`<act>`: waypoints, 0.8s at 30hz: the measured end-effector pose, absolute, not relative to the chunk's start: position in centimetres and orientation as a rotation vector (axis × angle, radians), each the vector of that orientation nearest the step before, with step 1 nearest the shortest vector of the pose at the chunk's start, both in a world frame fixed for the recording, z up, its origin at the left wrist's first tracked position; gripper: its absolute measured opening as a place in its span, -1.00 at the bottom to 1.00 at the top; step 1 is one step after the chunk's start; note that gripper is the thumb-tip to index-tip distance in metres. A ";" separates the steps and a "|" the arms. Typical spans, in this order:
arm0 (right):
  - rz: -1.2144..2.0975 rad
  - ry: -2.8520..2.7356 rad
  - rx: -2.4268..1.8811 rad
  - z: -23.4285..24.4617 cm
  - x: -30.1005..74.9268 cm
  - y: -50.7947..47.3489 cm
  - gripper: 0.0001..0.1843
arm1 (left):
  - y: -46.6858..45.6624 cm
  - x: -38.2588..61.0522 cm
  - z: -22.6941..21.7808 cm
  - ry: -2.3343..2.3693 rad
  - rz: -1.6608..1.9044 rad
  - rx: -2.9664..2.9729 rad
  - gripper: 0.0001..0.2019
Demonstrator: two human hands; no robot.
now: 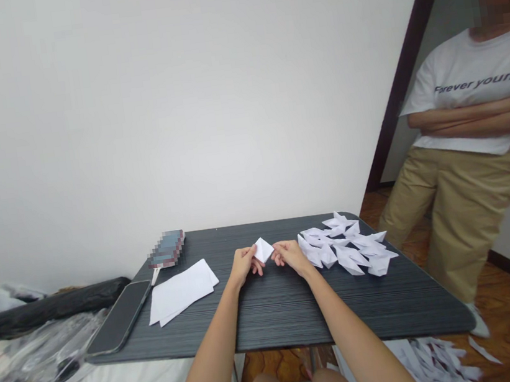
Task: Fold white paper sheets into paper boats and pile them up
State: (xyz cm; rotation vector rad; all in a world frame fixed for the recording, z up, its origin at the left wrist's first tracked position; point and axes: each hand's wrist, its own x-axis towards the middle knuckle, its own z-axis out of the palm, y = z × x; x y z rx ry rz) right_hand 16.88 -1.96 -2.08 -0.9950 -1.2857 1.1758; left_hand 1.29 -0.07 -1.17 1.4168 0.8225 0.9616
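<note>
Clock centred on the folded paper (263, 250), 6 towards the sitter. Nearest: heap of paper pieces (431, 355) below the worktop (277, 326) at 4. Phone (120, 318) at 8, along the worktop's left edge; white sheets (181, 293) also at 8, closer in. Folded paper is mid-worktop between the hands: left hand (246, 263) pinches its left side, right hand (290, 256) has thumb and fingertips together at its right corner, can't tell if gripping or just touching. Folded pieces (350, 260) at 3, blurred-out device (167, 251) at 9, standing person (473, 99) at 2, arms crossed. Risks, my read: loose left pinch lets the fold skew; left elbow could knock the phone off; right arm swinging wide could sweep pieces overboard. Counts: one paper in hand, one phone, one device, at least two sheets, roughly ten pieces (overlapping), heap uncountable, one bystander.
</note>
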 end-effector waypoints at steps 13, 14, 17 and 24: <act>1.281 -1.255 -0.935 -2.8 16.2 -2.0 -0.67 | -0.5 1.5 -1.3 0.759 0.940 1.452 -0.62; 1.287 -1.253 -0.939 -2.9 16.2 -2.0 -0.66 | -0.4 1.5 -1.3 0.750 0.942 1.452 -0.62; 1.288 -1.258 -0.966 -3.1 16.2 -1.8 -0.65 | -0.3 1.4 -1.4 0.719 0.937 1.468 -0.63; 1.211 -1.120 -0.984 -3.5 16.5 -1.4 -0.63 | 0.0 1.2 -1.6 0.777 1.060 1.434 -0.62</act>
